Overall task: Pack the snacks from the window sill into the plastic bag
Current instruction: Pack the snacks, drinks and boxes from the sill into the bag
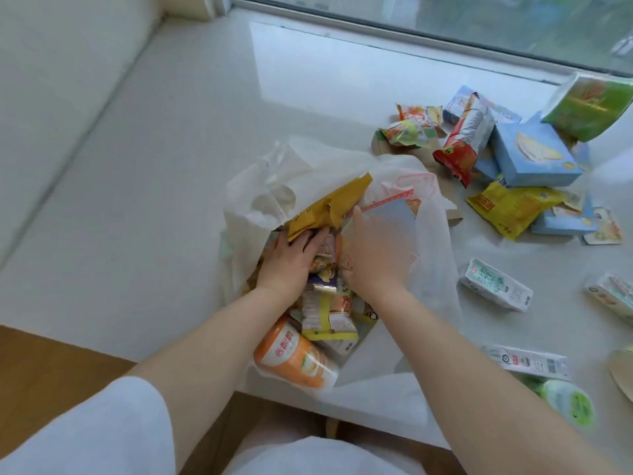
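Note:
A white translucent plastic bag (pixel 260 186) lies open on the white window sill (pixel 171 149), full of snack packets and an orange cup (pixel 294 358). My left hand (pixel 291 258) reaches into the bag's mouth and grips a yellow packet (pixel 329 204). Beside it, my right hand (pixel 373 255) is inside the bag, holding a pale blue box (pixel 394 214) with a red-striped edge. Several loose snacks lie on the sill to the right: a red packet (pixel 462 145), a blue box (pixel 534 156), a yellow bag (pixel 510 207), a green bag (pixel 589 104).
Two white cartons (pixel 496 286) (pixel 527 361) and a green-lidded cup (pixel 568 402) lie at the near right of the sill. The window pane (pixel 445 15) runs along the back. A white wall (pixel 51 80) bounds the left. Wooden floor (pixel 51 365) lies below the sill edge.

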A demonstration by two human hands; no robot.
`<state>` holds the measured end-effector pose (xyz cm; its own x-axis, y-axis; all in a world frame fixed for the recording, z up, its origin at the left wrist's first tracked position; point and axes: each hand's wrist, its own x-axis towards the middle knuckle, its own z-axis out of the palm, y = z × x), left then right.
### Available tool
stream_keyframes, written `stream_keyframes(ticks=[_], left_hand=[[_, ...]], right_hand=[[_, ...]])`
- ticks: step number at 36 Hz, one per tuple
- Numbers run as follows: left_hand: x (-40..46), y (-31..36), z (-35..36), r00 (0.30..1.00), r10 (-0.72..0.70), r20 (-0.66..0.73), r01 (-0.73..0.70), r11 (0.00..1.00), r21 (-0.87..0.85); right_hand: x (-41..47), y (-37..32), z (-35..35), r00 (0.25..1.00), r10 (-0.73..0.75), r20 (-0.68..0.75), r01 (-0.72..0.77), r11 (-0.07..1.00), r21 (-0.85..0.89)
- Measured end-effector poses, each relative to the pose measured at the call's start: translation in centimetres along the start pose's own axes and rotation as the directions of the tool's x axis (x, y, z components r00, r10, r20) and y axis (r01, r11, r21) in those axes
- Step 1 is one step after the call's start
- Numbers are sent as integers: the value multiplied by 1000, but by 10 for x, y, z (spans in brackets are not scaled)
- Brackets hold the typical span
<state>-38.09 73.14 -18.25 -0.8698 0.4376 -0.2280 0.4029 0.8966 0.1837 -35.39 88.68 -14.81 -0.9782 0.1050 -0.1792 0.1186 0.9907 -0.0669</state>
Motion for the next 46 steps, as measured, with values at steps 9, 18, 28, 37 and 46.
stream_keyframes(ticks=[9,18,28,37,46], left_hand=[[-35,-6,-7,997,79,19,-80,994,72],[-98,-9,17,964,-79,-256,50,992,-118],[-137,13,42,626,-738,253,668,338,-663],[-134,10,30,557,-791,252,743,339,-577],[-151,20,4,513,-852,102,657,314,-685]], right_hand=[[-9,-1,3,999,-49,9,49,998,38],[-75,4,12,964,-29,-263,99,961,257],[-149,17,49,904,-424,-56,425,905,9],[-156,28,44,899,-371,233,412,896,-165],[-162,34,20,960,-257,112,235,955,184]])
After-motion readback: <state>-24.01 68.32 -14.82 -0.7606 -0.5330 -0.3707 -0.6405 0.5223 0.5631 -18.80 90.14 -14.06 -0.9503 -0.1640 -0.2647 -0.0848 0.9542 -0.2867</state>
